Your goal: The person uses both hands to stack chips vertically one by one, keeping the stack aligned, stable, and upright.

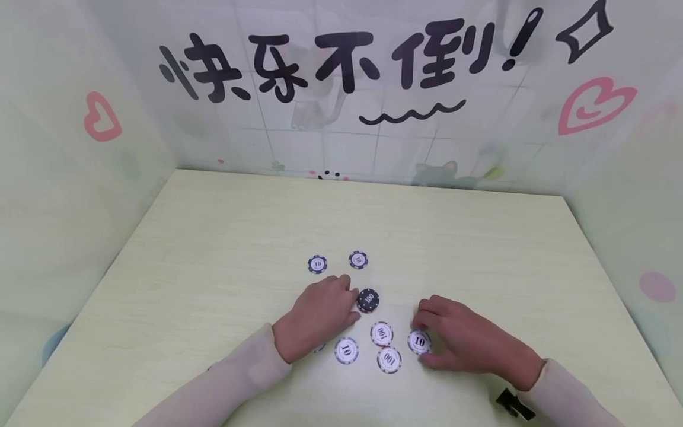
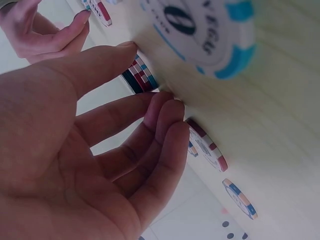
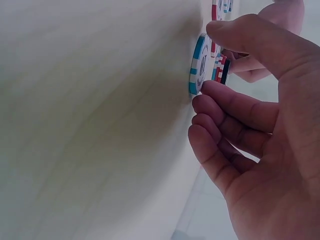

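The right hand is pinching a blue-edged 10 chip by its rim, thumb and fingertips curled round it on the table. The left hand is touching the dark 100 chip with loose fingers. Looks light, hard and slick, so I'd say edges are the best grab.

From my remote seat, the table looks like pale matt wood-grain laminate, smooth. The chips seem hard plastic with a slight sheen and printed paper-like centres. At 6 o'clock, the sleeves look like soft matt knit cloth.
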Demonstrator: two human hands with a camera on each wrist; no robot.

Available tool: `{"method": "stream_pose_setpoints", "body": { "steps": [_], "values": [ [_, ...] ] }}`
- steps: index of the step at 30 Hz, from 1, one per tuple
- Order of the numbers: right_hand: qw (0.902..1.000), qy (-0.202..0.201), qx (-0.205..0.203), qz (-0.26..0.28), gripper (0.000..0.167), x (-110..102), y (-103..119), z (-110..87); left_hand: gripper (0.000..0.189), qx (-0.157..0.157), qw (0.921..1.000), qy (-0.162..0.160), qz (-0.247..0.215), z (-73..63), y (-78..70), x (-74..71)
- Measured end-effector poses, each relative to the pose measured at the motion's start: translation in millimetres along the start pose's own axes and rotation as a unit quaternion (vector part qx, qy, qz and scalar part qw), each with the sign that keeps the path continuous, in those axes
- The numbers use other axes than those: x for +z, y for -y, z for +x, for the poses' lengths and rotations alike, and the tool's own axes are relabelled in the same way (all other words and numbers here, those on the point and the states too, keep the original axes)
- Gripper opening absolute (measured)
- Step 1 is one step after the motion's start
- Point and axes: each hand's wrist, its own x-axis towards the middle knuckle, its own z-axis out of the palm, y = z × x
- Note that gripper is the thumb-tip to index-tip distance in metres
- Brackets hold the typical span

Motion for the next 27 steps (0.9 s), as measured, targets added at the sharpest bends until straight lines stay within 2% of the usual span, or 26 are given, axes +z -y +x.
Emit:
{"method": "stream_pose_setpoints", "body": {
  "steps": [8, 27],
  "values": [
    [0.9994, -0.015, -0.030, -0.004, 0.036, 1.4, -4.0, -0.8, 0.031, -0.004, 1.0000, 0.004, -0.008, 0.2, -0.4, -0.3],
    [0.9998, -0.012, -0.018, -0.006, 0.027, 4.3, -7.6, 13.4, 0.032, -0.004, 0.9999, 0.001, -0.010, -0.9, -0.1, 2.7]
  ]
}}
